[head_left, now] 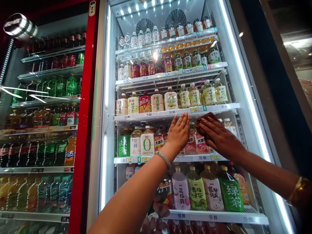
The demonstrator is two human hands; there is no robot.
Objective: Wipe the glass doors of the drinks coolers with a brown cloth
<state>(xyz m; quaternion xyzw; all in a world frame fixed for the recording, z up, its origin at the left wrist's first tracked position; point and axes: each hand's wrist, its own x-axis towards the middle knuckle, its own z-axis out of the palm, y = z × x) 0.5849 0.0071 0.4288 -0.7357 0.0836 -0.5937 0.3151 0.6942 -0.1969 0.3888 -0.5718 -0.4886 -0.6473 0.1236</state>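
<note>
My left hand (179,132) rests flat against the glass door of a lit drinks fridge, fingers stretched upward and holding nothing. A pale bangle (163,160) circles its wrist. To the right of it, my right hand (215,131) presses a folded dark brown cloth (207,117) against the same glass, fingers laid over it. A gold-coloured bracelet (298,191) is on that wrist. Behind the glass near both hands stand red-labelled tea bottles (190,143), partly hidden by the hands and cloth.
Shelves (156,113) inside the fridge hold rows of bottled tea. A second fridge with a red frame (84,130) stands left, stocked with soft drinks (71,85). Bright light strips (243,71) run along the door's sides. Reflections show on the glass.
</note>
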